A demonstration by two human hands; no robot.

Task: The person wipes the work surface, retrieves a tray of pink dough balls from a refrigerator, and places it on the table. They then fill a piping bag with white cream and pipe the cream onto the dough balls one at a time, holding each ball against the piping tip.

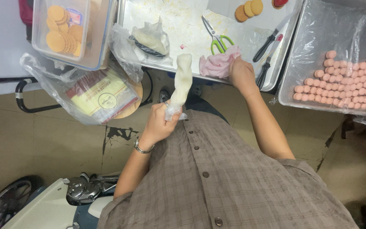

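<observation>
Step in hand: The person is holding up a full piping bag in the left hand and is pressing on a pink cloth with the right hand. It looks like a wiping step in the middle of filling work.
Next move: It would likely call for a firm hold low on the bag, so that the cream is not squeezing out, and a clean, dry right hand.
Big metal tray: It is lying in front of the person, and the cloth is sitting on its near edge.
Clear bin: It is standing to the right, lined with plastic, and rows of small pink round pieces are lying in it.
Clear box: It is standing to the left, and tan round cookies are piled in it.
Piping bag: It is pale cream, long and plump, pointing up and away, above the tray's near edge. Its clear plastic end is bunching in the fist.
Left hand: It is closed tight around the bag's lower end.
Right hand: It is curled down on the cloth; whether it is gripping is hard to tell.
Green scissors: They are lying on the tray, just past the cloth.
</observation>
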